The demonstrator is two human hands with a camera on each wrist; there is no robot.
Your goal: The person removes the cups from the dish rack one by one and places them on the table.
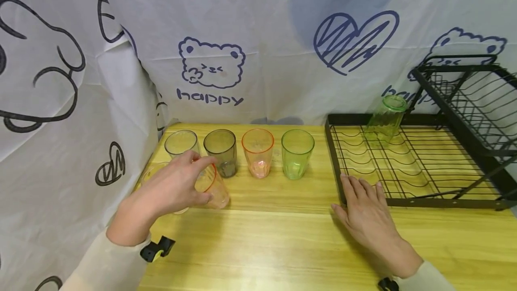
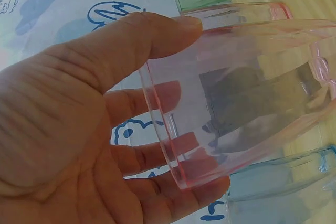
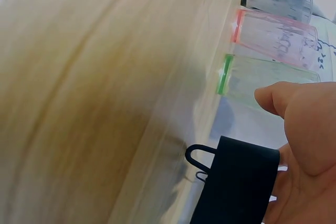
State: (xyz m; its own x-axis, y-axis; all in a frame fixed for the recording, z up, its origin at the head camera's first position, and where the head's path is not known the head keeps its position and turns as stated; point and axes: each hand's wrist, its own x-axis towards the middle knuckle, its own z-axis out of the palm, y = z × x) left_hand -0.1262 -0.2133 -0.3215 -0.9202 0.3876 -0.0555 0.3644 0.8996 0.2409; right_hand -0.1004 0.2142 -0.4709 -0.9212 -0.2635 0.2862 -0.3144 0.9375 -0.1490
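My left hand (image 1: 173,187) grips a pink-tinted clear tumbler (image 1: 220,194) by its red rim, thumb on one side and fingers on the other. The left wrist view shows the thumb outside the wall of this pink tumbler (image 2: 257,98), with fingertips visible through it. My right hand (image 1: 365,217) lies with fingers extended over the front left corner of a black wire dish rack (image 1: 333,156). In the right wrist view, its thumb (image 3: 273,98) stands away from the black rack frame (image 3: 239,182), while the other fingers are mostly hidden behind it.
Along the back stand a clear tumbler (image 1: 181,140), a grey tumbler (image 1: 226,152), a red-rimmed tumbler (image 1: 258,152) and a green tumbler (image 1: 297,152). Another tumbler (image 1: 151,172) is partly hidden behind my left hand. One green tumbler (image 1: 385,122) stands upside down in the rack.
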